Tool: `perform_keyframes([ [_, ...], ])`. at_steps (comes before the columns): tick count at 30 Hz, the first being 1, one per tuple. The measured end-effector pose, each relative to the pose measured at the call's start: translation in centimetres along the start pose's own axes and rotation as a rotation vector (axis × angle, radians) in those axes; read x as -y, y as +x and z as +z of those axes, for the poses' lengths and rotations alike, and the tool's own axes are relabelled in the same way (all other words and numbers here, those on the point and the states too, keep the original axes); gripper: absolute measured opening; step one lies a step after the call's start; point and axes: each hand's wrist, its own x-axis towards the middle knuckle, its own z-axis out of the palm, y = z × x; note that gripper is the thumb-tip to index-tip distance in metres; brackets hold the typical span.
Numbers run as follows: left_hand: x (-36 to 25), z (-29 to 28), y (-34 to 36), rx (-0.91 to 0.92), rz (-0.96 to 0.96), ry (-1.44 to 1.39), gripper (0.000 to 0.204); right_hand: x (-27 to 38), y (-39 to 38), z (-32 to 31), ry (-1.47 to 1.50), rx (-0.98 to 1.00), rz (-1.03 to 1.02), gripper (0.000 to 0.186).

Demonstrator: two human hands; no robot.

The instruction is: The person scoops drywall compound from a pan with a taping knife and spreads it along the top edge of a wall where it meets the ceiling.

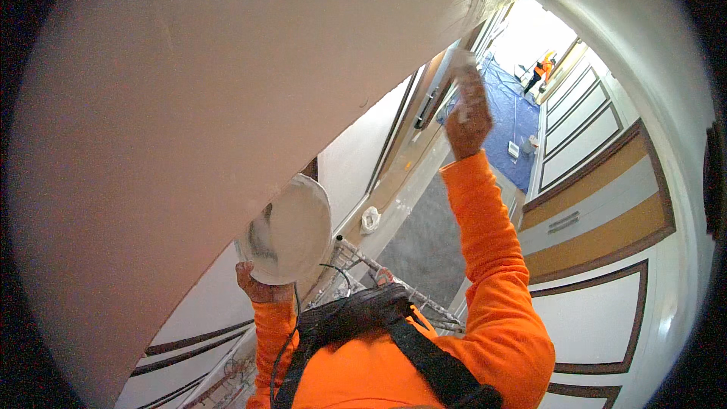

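Note:
Overhead, a pale plastered surface (pixel 182 83) fills much of the upper left. My right hand (pixel 469 117) is raised near its edge, closed around a pale tool (pixel 460 60), blurred and too indistinct to name exactly. My left hand (pixel 260 282) holds a round white container (pixel 291 223) from below, with grey material inside at its left. Both my forearms wear orange sleeves.
A metal scaffold (pixel 362 265) stands below me over a grey floor (pixel 424 235). Beyond lie a blue sheet (pixel 500 136), a small white tray (pixel 513 150) and a person (pixel 544 68) in orange at the far end. Panelled cabinets (pixel 587 310) line the right.

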Motion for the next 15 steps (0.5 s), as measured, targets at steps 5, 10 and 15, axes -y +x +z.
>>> perform_keyframes([
  [5,0.0,4.2,0.0,0.036,-0.009,-0.029,0.064,-2.3,11.2,-3.3,0.245,-0.253,0.39,0.036],
  [10,2.5,-1.0,2.1,0.056,-0.005,-0.027,0.063,1.0,5.4,-2.1,0.215,-0.198,0.029,0.029],
  [15,2.7,-1.6,2.5,0.016,-0.068,-0.039,0.061,-0.3,-0.2,-4.0,0.346,-0.066,0.109,0.025],
])
